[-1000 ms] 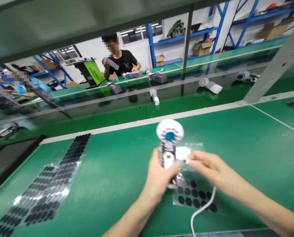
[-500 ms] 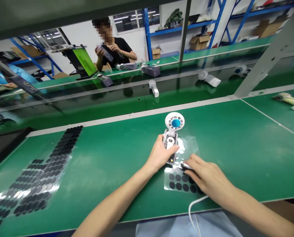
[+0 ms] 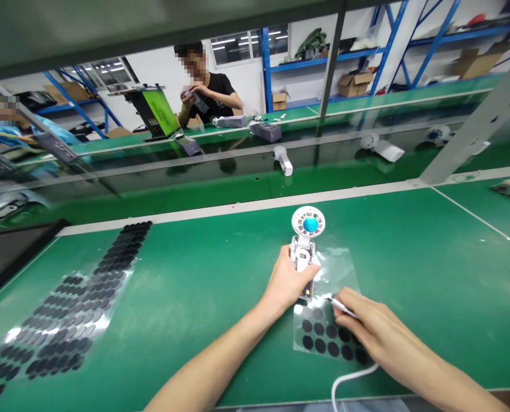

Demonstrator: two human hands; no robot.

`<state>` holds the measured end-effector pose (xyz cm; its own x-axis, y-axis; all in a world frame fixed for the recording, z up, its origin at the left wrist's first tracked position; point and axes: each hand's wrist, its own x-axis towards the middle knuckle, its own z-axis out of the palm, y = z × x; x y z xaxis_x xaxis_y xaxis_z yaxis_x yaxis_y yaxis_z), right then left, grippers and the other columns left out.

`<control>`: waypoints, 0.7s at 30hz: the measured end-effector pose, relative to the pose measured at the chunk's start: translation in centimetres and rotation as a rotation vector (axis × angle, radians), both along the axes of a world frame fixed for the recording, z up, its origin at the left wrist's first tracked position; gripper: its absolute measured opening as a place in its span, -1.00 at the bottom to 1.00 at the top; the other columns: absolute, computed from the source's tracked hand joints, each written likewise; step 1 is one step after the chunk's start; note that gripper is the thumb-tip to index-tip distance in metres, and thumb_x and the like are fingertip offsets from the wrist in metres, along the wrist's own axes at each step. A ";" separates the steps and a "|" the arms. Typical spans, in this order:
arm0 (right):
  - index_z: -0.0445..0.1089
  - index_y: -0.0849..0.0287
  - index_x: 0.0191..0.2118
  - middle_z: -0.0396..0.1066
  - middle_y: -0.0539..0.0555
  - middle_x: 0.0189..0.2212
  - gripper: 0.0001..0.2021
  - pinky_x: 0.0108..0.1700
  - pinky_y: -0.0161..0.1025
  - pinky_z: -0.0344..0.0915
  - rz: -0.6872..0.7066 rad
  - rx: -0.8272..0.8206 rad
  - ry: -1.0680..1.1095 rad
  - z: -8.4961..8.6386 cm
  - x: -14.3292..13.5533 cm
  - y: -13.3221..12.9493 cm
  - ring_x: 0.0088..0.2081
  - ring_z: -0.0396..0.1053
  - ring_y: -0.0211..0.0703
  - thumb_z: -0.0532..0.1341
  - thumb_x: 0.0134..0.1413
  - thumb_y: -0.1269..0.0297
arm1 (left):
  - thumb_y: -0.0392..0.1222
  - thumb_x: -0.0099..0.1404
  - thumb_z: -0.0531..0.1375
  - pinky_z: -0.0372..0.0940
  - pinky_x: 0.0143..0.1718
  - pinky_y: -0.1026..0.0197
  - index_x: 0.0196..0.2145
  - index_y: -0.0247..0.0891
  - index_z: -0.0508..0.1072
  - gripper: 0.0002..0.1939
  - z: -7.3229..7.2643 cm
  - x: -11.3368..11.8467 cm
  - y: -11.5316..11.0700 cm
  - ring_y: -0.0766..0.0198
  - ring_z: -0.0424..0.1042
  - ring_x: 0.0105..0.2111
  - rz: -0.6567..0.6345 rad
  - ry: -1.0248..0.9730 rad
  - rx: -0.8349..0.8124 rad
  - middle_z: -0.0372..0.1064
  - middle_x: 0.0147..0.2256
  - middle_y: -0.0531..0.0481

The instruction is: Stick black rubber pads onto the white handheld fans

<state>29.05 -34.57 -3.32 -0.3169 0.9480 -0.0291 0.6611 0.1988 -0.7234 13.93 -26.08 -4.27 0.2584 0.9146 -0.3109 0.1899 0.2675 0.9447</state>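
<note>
My left hand (image 3: 284, 280) is wrapped round the handle of a small white handheld fan (image 3: 309, 222) with a blue centre, its thumb across the front. The handle's front is uncovered, showing dark inner parts and a small display. Just to the right, my right hand (image 3: 366, 320) pinches the white plug (image 3: 344, 308) of a cable (image 3: 345, 380). The plug's tip points toward the handle's lower end, with a small gap between them. Beneath both hands lies a clear sheet of round black stickers (image 3: 320, 345), partly hidden by my right hand.
More sheets of black round stickers (image 3: 70, 312) lie on the left of the green bench (image 3: 186, 297). A dark tray (image 3: 19, 252) sits at the far left. Beyond the bench's raised edge, white fans (image 3: 284, 161) lie on a belt. A co-worker (image 3: 214, 94) handles a part opposite.
The view has shifted, so the bench things appear lower and farther right. My left hand keeps its grip on the fan. The plug in my right hand has turned, showing more of its white body.
</note>
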 end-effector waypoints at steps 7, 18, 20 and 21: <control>0.17 0.11 -0.41 0.21 -0.06 -0.52 -0.84 -0.42 -0.30 0.07 -0.131 0.148 0.173 3.0 -1.3 3.6 -0.48 0.19 -0.19 -0.02 0.20 0.36 | -0.35 0.03 0.16 0.26 -0.29 0.25 -0.08 -0.29 0.18 -0.54 0.1 -0.8 -0.9 0.29 0.36 -0.36 -0.068 -0.055 0.157 0.33 -0.30 0.00; 0.20 0.14 -0.45 0.23 -0.04 -0.52 -0.86 -0.42 -0.28 0.09 -0.133 0.115 0.294 2.3 -1.5 8.2 -0.45 0.19 -0.16 0.03 0.12 0.34 | -0.38 0.00 0.13 0.23 -0.26 0.25 0.01 -0.25 0.13 -0.43 0.4 -1.0 -1.2 0.30 0.29 -0.33 -0.113 -0.064 0.172 0.29 -0.23 0.01; 0.18 0.13 -0.48 0.22 -0.06 -0.53 -0.83 -0.42 -0.28 0.08 -0.080 0.126 0.237 2.6 -1.4 7.7 -0.46 0.19 -0.18 0.01 0.14 0.37 | -0.39 0.00 0.13 0.23 -0.27 0.26 0.00 -0.25 0.14 -0.43 0.4 -1.0 -1.2 0.30 0.29 -0.32 -0.117 -0.077 0.172 0.29 -0.22 0.01; 0.17 0.13 -0.48 0.22 -0.06 -0.52 -0.82 -0.42 -0.28 0.07 -0.050 0.138 0.197 2.7 -1.5 7.4 -0.46 0.19 -0.18 0.00 0.14 0.40 | -0.40 -0.01 0.12 0.23 -0.27 0.27 0.00 -0.26 0.14 -0.44 0.4 -1.0 -1.2 0.30 0.29 -0.32 -0.118 -0.082 0.174 0.29 -0.22 0.01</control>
<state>27.57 -27.21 -0.58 -0.2561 0.9535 0.1590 0.5218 0.2748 -0.8076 12.97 -27.28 -3.89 0.3848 0.9145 -0.1245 0.1308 0.0795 0.9882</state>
